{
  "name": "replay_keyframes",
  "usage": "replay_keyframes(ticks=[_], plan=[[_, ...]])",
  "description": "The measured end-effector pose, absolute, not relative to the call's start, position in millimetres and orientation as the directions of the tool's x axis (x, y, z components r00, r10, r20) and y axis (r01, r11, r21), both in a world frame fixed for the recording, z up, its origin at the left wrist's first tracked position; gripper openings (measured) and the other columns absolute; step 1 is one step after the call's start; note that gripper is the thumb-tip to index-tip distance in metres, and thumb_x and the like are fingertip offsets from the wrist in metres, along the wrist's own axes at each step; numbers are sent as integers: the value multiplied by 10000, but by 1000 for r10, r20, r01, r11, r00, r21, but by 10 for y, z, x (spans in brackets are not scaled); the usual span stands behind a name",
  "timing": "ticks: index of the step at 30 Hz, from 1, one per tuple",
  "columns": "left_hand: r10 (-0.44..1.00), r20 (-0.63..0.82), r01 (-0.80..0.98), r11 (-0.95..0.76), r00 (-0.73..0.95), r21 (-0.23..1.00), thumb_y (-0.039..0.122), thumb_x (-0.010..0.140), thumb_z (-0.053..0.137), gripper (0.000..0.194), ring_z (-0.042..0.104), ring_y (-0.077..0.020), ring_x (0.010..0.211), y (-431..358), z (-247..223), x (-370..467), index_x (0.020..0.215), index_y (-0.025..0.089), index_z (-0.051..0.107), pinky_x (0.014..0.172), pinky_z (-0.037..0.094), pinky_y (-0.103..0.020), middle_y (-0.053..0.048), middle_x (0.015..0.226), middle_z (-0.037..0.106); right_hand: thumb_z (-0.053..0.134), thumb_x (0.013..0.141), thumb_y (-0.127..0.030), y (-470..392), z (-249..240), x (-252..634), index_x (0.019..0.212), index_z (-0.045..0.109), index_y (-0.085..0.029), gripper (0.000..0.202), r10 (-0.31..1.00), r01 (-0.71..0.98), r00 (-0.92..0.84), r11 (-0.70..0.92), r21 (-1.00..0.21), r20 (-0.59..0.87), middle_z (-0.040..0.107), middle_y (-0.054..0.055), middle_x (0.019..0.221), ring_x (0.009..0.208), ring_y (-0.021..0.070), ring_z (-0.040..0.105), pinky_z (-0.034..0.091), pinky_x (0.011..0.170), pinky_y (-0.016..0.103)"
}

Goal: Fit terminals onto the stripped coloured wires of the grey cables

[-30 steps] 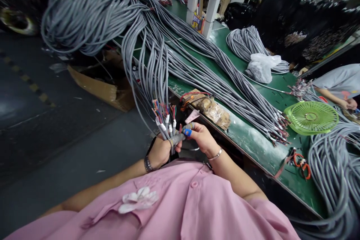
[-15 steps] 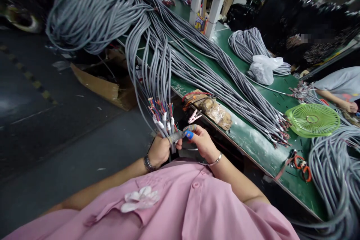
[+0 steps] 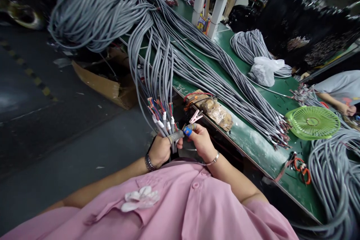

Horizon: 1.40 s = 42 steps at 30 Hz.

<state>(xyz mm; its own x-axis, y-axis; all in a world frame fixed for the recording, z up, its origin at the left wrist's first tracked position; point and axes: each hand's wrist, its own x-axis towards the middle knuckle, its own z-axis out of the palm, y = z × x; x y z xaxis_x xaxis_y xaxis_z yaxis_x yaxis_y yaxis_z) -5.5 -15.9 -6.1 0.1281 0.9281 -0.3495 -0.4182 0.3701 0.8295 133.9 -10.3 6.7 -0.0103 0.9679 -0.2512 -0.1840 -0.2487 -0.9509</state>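
Note:
My left hand (image 3: 161, 150) is closed around a small bunch of grey cables (image 3: 163, 132). Their ends point upward, with white bands and bare coloured wires (image 3: 157, 108) fanning out above the fist. A grey covering wraps a finger of this hand. Close beside it, my right hand (image 3: 203, 140) is pinched at the wire ends, a blue cover on its thumb and a grey wrap on its index finger. Thin wire tips show between the two hands; what exactly the right fingertips grip is too small to make out.
Long grey cables (image 3: 213, 78) lie along the green table (image 3: 253, 157), with a big coil (image 3: 92, 15) at its left end. A taped block (image 3: 216, 110), pink clip (image 3: 196, 116), green fan (image 3: 312, 122) and orange-handled scissors (image 3: 302, 168) are nearby. Another person's arm (image 3: 334, 101) is at right.
The right fingertips have shifted slightly beside the left hand's wire ends. The left hand keeps its hold on the cables. The whole view has moved a little.

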Motion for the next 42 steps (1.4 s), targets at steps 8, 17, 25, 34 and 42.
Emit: replay_keyframes(ticks=[8,17,25,34,42], plan=[[940,-329,-486,332,96,808,297,703,708,180,542,-123,445,-134,-132,-59,722,129,650,433,449,-241,-6,530,614,790,673,-361,-104,64,1320,750,645,-171,251,967,-222,9,-247,-943,-255,594,-23,650,558,87,487,413,537,227],[936,-325,-413,352,138,840,289,693,723,185,530,-118,413,-167,-116,-57,637,139,629,413,426,-235,0,504,597,772,697,-393,-29,126,1317,776,619,-172,280,955,-226,-49,-295,-928,-292,577,-29,639,524,79,491,397,519,215],[921,-312,-364,381,235,850,283,690,738,172,523,-121,399,-158,-102,-64,688,146,635,404,429,-238,8,496,600,767,686,-447,-47,205,1274,741,587,-183,324,960,-243,-114,-278,-929,-257,540,-51,511,465,101,490,385,507,239],[934,-313,-474,357,171,805,295,727,680,174,525,-113,418,-135,-119,-53,670,134,643,423,431,-233,-1,506,597,798,662,-429,-27,-25,1285,713,595,-179,326,950,-331,-34,-305,-893,-312,537,-40,572,488,88,472,399,499,227],[919,-307,-472,391,247,791,296,705,705,182,518,-114,406,-138,-132,-76,655,128,655,408,421,-232,-13,487,593,752,710,-431,11,34,1294,680,539,-178,332,867,-465,-358,-487,-739,-347,455,-59,521,465,107,529,439,482,227]])
